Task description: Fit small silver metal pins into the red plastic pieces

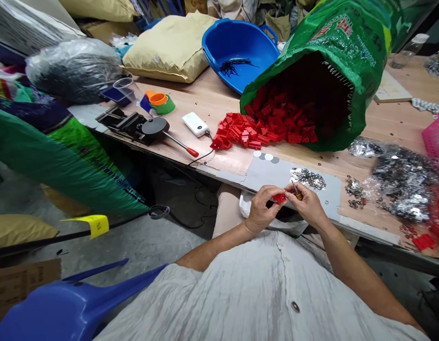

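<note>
Green sack (361, 57), mouth open; to its left, blue basin (223, 45); spilling from sack mouth, red plastic parts (248, 130). In front of sack: left hand (264, 208) pinching red piece (279, 198), right hand (308, 203) gripping yellow-handled tool (298, 195); closer to sack, small metal clips (308, 179).

left grip (265, 209) holds red part (279, 198); right grip (306, 204) holds yellow-handled tool (298, 195)

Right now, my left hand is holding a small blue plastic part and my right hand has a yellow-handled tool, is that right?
Not quite, the colour is off: the head view shows that the small plastic part in your left hand is red, not blue. Your right hand does have the yellow-handled tool.
</note>
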